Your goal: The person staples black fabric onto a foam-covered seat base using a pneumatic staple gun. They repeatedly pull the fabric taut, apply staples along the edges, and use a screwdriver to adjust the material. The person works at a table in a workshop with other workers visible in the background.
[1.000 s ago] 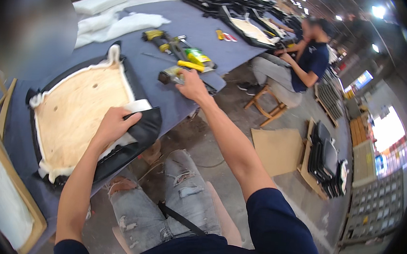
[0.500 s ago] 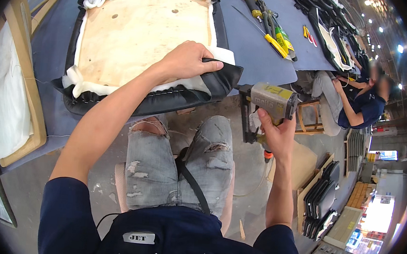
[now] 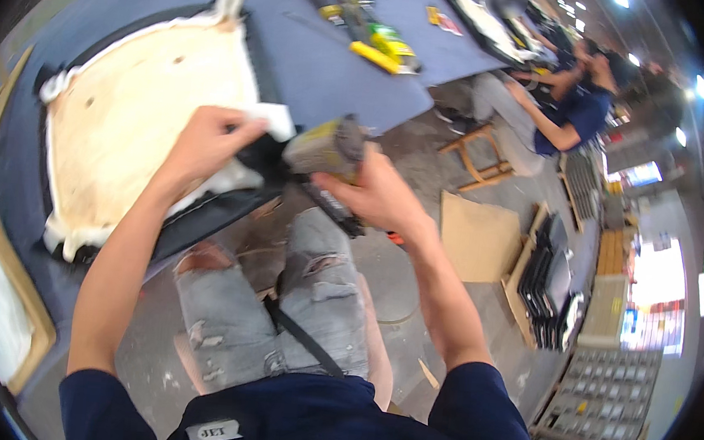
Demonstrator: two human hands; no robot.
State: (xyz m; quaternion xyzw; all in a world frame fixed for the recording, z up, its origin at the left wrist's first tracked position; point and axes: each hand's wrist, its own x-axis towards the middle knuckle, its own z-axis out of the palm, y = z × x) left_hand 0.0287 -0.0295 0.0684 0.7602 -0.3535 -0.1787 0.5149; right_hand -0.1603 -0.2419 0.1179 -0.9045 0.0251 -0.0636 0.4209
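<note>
Cardboard sheet (image 3: 477,240) on floor (image 3: 515,357), near stacked black panels (image 3: 545,268); co-worker (image 3: 582,114) on wooden stool (image 3: 486,181).

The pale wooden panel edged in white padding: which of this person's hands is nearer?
Left. The left hand is over the near right corner of the wooden panel; the right hand is off to its right, gripping a staple gun.

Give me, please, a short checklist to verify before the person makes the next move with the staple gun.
1. Right hand has a firm hold of the staple gun: ok, it looks wrapped around it.
2. Left hand is clear of the gun: ok, a gap shows.
3. Wooden panel rests on the bench: ok.
4. Gun's nose touches the black cover: cannot tell, motion blur.
5. Yellow-handled screwdriver is away from both hands: ok.
</note>
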